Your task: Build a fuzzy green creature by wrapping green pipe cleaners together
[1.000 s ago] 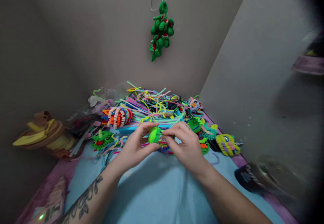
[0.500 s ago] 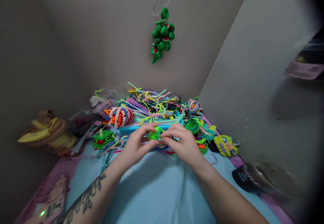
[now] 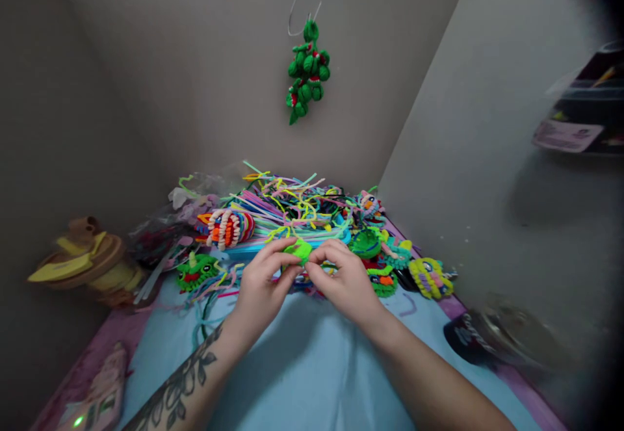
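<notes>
Between my two hands, above the blue cloth, is a small bright green pipe-cleaner piece (image 3: 299, 250). My left hand (image 3: 266, 278) pinches it from the left with thumb and fingers. From the right, my right hand (image 3: 341, 275) closes its thumb and fingertips on the piece's edge. Fingers cover part of it, so its full shape is hidden. Just behind the hands lies a blue tray (image 3: 238, 250) heaped with many-coloured pipe cleaners (image 3: 273, 207).
Pipe-cleaner figures lie around: an orange-and-cream one (image 3: 225, 229), a green one (image 3: 195, 272) and a yellow one (image 3: 431, 278). A dark coffee cup (image 3: 468, 340) lies at right. A pink device (image 3: 100, 398) sits front left. A green cluster (image 3: 308, 73) hangs overhead.
The green piece has turned between my fingers and shows a broader, brighter face. Both hands stay on it. The whole view has shifted slightly.
</notes>
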Available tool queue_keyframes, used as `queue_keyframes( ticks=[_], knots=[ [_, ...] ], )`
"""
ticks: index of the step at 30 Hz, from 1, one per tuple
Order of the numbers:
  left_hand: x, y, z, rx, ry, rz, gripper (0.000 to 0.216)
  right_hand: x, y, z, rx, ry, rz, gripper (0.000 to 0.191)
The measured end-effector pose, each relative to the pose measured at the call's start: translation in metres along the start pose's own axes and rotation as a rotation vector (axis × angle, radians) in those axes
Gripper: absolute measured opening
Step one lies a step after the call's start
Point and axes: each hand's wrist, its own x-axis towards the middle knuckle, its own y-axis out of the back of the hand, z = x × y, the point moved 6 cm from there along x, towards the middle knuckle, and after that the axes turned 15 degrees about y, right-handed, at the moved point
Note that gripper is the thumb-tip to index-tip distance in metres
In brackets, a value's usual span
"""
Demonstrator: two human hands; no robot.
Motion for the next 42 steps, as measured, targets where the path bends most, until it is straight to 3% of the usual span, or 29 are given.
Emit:
queue_keyframes(
  ticks=[8, 12, 16, 20, 27, 35, 38, 42],
  knots=[
    [-0.011, -0.006, 0.006, 0.029, -0.173, 0.049, 0.030, -0.003, 0.000, 0.002, -0.032, -0.022, 0.074, 0.014],
    [-0.002, -0.005, 0.002, -0.050, 0.004, -0.041, 0.023, 0.001, 0.003, 0.002, -0.003, 0.002, 0.032, 0.013],
    [0.006, -0.006, -0.008, -0.127, 0.226, -0.231, 0.029, 0.006, 0.003, -0.007, 0.024, 0.159, -0.099, 0.012],
    [0.007, -0.010, -0.010, -0.087, 0.226, -0.415, 0.023, 0.005, 0.000, -0.012, 0.051, 0.261, -0.195, 0.010],
    [0.004, -0.010, -0.011, -0.247, 0.349, -0.482, 0.008, 0.006, 0.000, -0.008, 0.050, 0.250, -0.196, 0.012],
    [0.004, -0.009, -0.003, 0.009, 0.231, -0.300, 0.010, 0.004, -0.005, 0.002, 0.100, 0.143, -0.165, 0.013],
    [0.005, -0.007, -0.002, 0.056, 0.187, -0.235, 0.011, 0.002, -0.006, 0.001, 0.103, 0.123, -0.146, 0.005],
    [0.003, -0.005, 0.001, 0.097, 0.124, -0.192, 0.013, 0.000, -0.004, -0.002, 0.028, 0.120, -0.065, 0.006]
  ],
)
